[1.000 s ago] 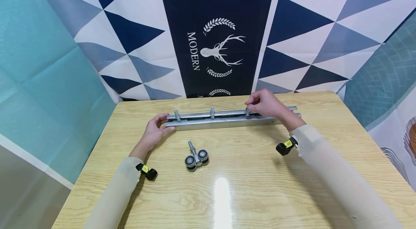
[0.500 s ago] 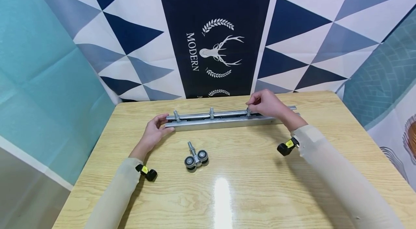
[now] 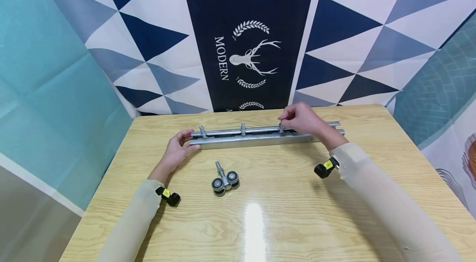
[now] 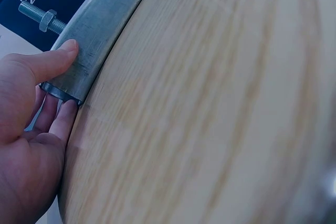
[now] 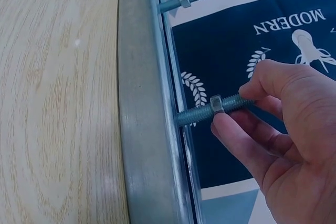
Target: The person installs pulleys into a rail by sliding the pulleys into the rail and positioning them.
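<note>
A long silver metal rail [image 3: 253,142] with a slot along its top lies on the wooden table. My left hand [image 3: 175,152] holds its left end; in the left wrist view the thumb [image 4: 65,51] presses the side wall and other fingers reach the open end. Three threaded bolts stand up from the slot: a left bolt [image 3: 202,131], a middle bolt [image 3: 243,128] and a right bolt [image 5: 197,115] with a hex nut. My right hand [image 3: 303,119] pinches the right bolt by its upper part, around the nut. Whatever carries the bolts inside the rail is mostly hidden.
A loose roller trolley [image 3: 224,181], with black-and-silver wheels and a threaded bolt, lies on the table [image 3: 297,212] in front of the rail. Behind the table's back edge hangs a patterned cloth [image 3: 253,47] with a deer print.
My right hand and the right bolt have shifted slightly left along the rail since half a second ago. The left hand, rail and loose trolley stay in place.
</note>
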The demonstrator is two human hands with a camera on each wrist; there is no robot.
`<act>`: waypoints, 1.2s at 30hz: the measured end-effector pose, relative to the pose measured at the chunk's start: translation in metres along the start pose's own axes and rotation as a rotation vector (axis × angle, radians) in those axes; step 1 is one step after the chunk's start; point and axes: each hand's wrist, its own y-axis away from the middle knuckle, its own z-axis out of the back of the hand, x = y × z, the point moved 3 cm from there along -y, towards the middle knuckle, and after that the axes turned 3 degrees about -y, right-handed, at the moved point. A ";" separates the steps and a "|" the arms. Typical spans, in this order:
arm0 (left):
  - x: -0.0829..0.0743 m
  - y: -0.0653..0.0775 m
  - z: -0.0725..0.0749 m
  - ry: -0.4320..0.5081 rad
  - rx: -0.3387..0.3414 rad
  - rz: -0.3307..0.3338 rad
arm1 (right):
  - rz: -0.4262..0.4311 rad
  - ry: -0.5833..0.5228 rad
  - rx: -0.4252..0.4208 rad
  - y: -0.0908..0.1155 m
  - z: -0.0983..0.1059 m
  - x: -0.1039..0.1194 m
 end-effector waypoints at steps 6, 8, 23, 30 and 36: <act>-0.001 0.001 0.000 0.002 -0.006 -0.009 | 0.009 0.000 0.001 -0.001 -0.001 0.001; -0.001 0.001 0.000 -0.001 -0.006 -0.009 | 0.012 0.004 -0.001 -0.001 -0.001 0.000; -0.001 0.000 -0.001 0.020 0.002 0.000 | 0.028 0.010 -0.026 0.000 0.000 -0.001; -0.001 0.002 -0.001 0.012 -0.003 -0.007 | 0.042 0.012 -0.016 0.001 0.001 -0.001; -0.002 0.002 0.000 0.012 -0.004 -0.010 | 0.034 0.010 -0.020 0.001 0.001 0.000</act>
